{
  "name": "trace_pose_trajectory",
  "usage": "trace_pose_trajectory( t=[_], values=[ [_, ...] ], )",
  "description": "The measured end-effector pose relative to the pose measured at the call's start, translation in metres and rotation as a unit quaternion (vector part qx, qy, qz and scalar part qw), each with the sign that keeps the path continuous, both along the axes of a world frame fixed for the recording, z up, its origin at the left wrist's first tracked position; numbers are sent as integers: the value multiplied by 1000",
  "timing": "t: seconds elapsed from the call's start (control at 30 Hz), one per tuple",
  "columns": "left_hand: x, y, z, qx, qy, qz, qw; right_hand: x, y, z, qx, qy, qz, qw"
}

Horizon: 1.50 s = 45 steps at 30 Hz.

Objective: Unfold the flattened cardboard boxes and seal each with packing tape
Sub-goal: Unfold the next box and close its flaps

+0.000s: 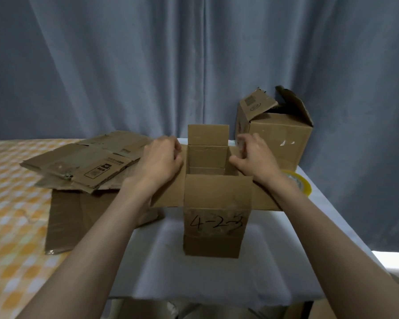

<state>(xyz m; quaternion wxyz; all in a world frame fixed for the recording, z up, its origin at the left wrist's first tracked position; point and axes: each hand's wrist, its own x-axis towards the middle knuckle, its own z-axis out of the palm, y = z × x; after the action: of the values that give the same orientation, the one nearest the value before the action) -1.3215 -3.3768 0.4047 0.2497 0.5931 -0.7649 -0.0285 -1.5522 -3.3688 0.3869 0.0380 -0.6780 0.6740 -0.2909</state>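
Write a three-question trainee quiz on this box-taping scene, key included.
1. True or false: the open box marked 4-2-3 has its top flaps shut.
2. The tape roll lies beside which hand: A) left hand B) right hand?
3. Where is the flattened cardboard stack?

Key: 1. False, the flaps stand open. 2. B. 3. On the person's left, on the checked cloth.

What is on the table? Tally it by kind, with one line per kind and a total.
Opened-up cardboard boxes: 2, the box marked 4-2-3 and the box at the back right.
Stacks of flattened cardboard: 1, the pile at left; I cannot count its sheets.
Rolls of packing tape: 1, the yellow roll.
Total: 4.
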Motion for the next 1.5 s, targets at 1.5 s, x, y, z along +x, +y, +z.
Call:
trace_pose_trajectory(
  t=[1.5],
  values=[
    [-4,27,4,96,-51,-147,983,26,23,-2,-29,-107,69,992]
  ],
)
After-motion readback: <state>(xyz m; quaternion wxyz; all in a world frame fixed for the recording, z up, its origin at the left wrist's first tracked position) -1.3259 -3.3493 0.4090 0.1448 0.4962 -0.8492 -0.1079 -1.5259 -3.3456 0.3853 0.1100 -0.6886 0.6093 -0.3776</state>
